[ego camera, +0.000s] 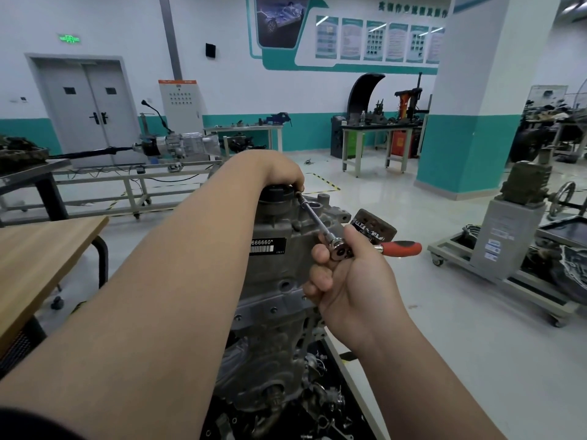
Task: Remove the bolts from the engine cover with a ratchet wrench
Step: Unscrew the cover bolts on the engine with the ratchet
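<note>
Right hand [352, 281] fingers clenched round the ratchet wrench [341, 249] head, orange handle [401, 248] jutting right, extension bar [314, 217] slanting up to the grey engine cover [273, 265] top beside a black cap [276, 193], left hand [273, 169] fingers pinching the bar's far tip

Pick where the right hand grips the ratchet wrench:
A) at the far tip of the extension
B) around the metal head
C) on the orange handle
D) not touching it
B: the right hand curls round the metal head of the ratchet wrench, the orange handle sticks out bare to the right, and the left hand is the one at the far end of the extension.
</note>
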`<control>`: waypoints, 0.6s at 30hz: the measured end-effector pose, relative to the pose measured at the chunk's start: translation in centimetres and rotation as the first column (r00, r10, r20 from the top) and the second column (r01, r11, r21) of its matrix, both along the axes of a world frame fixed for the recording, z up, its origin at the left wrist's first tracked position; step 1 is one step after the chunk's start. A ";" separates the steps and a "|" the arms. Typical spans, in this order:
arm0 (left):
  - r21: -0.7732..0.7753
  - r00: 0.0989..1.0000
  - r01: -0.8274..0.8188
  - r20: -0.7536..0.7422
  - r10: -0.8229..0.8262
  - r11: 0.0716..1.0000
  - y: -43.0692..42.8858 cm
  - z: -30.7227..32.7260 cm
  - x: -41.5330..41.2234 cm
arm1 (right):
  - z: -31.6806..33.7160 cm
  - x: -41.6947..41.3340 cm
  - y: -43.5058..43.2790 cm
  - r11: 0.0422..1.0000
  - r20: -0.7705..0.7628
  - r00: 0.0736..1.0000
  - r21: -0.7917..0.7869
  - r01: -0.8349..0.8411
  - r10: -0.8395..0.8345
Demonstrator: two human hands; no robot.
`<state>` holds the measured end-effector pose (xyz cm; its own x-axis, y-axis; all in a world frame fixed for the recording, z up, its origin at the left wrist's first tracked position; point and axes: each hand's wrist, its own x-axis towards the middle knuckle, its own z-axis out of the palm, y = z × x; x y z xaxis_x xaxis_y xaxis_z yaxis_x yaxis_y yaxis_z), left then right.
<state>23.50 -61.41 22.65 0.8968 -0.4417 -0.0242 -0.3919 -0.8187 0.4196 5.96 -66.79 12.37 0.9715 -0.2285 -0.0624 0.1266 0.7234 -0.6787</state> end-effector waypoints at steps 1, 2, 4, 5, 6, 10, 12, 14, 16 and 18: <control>0.001 1.000 0.001 0.005 -0.001 1.000 0.0 0.0 0.0 | 0.0 0.0 0.0 1.000 -0.006 1.000 -0.012 0.002 -0.002; 0.004 1.000 0.001 0.008 -0.001 1.000 0.0 0.0 0.1 | 0.0 0.0 0.0 1.000 -0.015 1.000 -0.030 0.008 -0.009; 0.012 1.000 -0.003 0.015 0.003 1.000 0.0 0.1 0.1 | 0.1 0.0 -0.1 0.992 -0.036 0.998 -0.114 0.045 -0.050; 0.017 1.000 -0.007 0.021 0.006 1.000 0.0 0.1 0.2 | 0.1 -0.1 -0.1 0.978 -0.046 0.996 -0.195 0.069 -0.079; 0.023 1.000 -0.010 0.023 0.009 1.000 0.0 0.1 0.3 | 0.0 -0.1 -0.3 0.949 -0.052 0.993 -0.302 0.089 -0.109; 0.033 1.000 -0.018 -0.006 0.018 0.999 -0.2 0.1 0.5 | 0.9 -0.5 -1.3 0.671 -0.002 0.987 -0.733 0.110 -0.164; 0.033 1.000 -0.025 0.008 0.025 0.999 -0.1 0.0 0.6 | 1.8 -0.5 -1.7 0.399 0.033 0.979 -0.910 0.113 -0.201; 0.018 1.000 -0.011 0.017 0.011 1.000 -0.1 0.0 0.5 | 2.5 -0.4 -1.9 -0.011 0.095 0.965 -0.995 0.095 -0.246; 0.017 0.998 0.055 -0.020 -0.055 0.998 -0.5 0.1 0.4 | 2.8 -0.4 -1.8 -0.416 0.197 0.949 -0.906 0.080 -0.248; 0.044 0.994 0.097 -0.047 -0.095 0.994 -0.6 0.1 0.0 | 3.1 -0.4 -1.6 -0.592 0.278 0.935 -0.800 0.097 -0.222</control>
